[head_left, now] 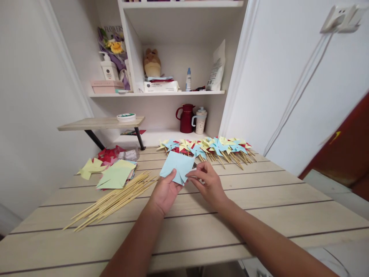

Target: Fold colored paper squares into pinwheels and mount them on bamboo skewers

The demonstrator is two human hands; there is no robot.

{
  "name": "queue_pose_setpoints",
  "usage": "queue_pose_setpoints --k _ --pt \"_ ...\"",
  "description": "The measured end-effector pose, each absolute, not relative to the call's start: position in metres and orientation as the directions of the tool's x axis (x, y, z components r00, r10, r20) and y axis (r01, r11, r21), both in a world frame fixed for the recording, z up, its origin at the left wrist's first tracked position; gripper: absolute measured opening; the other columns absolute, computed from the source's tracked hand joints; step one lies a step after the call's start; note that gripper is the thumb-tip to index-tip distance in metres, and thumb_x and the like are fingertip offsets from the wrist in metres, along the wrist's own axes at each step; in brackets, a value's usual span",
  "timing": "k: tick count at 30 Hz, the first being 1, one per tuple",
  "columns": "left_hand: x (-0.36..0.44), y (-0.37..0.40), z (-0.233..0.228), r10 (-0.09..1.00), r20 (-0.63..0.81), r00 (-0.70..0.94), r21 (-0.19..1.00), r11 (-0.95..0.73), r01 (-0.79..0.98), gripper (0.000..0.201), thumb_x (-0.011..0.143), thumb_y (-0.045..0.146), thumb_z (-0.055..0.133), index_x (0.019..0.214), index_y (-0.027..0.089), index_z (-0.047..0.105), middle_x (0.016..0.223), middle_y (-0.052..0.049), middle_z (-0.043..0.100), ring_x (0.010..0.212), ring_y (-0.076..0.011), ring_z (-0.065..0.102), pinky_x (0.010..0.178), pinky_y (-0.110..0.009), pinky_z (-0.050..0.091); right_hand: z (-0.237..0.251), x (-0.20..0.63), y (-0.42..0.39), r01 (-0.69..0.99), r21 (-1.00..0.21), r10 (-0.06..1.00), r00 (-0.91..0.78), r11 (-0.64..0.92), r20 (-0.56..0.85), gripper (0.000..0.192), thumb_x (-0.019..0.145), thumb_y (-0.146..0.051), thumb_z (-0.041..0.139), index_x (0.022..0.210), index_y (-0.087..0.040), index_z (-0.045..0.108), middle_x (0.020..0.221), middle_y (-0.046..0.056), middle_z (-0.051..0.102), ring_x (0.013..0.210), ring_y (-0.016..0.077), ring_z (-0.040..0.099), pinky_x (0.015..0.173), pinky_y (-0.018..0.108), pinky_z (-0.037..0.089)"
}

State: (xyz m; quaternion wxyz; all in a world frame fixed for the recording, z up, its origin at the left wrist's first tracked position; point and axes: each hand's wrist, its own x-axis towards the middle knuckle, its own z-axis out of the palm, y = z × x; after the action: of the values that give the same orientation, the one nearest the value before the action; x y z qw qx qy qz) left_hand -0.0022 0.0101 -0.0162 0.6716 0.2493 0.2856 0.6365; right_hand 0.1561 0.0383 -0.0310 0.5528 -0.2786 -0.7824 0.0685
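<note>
1. Above the middle of the table, your left hand holds a square of blue paper, with your thumb on top and your fingers underneath.
2. The paper reaches forward past your left thumb, so most of it lies beyond the grip, clear of your palm.
3. Your right hand is at the paper's right near edge, thumb and forefinger brought close together beside a flap; you cannot tell from this view whether they pinch it.
4. The blue paper is pale, plain and mostly flat, tilted a little, with cuts at its near side that part it into flaps.
5. To the left of your left hand lies a loose bundle of thin wooden sticks, pointing slantwise across the boards.
6. Just behind the sticks sits a stack of paper squares, pale green on top.
7. Beyond your hands, paper pinwheels in blue, yellow and red lie in a row, their sticks pointing mostly towards you.
</note>
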Motion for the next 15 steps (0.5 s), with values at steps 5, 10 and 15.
queue_pose_setpoints --k 5,10,15 --pt "-0.0030 0.0110 -0.0223 0.998 -0.068 -0.008 0.755 0.046 -0.654 0.033 0.080 0.016 0.071 0.113 0.016 0.066 0.107 -0.011 0.074 0.085 -0.0194 0.069 0.082 -0.035 0.055 -0.0299 0.1572 0.0402 0.375 -0.506 0.594 -0.171 0.777 0.786 0.010 0.087 -0.021 0.065 0.083 -0.022 0.073 0.082 0.002 0.047 0.073 0.0160 0.051 0.058 0.028 0.044" --pt "-0.0040 0.0115 -0.0228 0.997 -0.045 -0.068 0.802 -0.005 -0.597 0.025 0.077 0.020 0.075 0.101 0.014 0.070 0.098 -0.011 0.074 0.078 -0.0168 0.067 0.076 -0.030 0.052 -0.0293 0.1577 0.0412 0.429 -0.534 0.636 -0.135 0.728 0.760 0.009 0.087 -0.026 0.066 0.082 -0.022 0.072 0.082 0.003 0.050 0.077 0.0186 0.053 0.065 0.032 0.045" --pt "-0.0018 0.0097 -0.0218 0.998 -0.024 -0.053 0.832 -0.009 -0.554 0.027 0.075 0.028 0.079 0.095 0.012 0.072 0.099 -0.013 0.075 0.088 -0.0205 0.068 0.085 -0.033 0.050 -0.0289 0.1593 0.0424 0.539 -0.436 0.593 -0.155 0.721 0.790 0.009 0.085 -0.026 0.069 0.076 -0.024 0.072 0.085 0.004 0.054 0.085 0.0224 0.053 0.077 0.039 0.043"
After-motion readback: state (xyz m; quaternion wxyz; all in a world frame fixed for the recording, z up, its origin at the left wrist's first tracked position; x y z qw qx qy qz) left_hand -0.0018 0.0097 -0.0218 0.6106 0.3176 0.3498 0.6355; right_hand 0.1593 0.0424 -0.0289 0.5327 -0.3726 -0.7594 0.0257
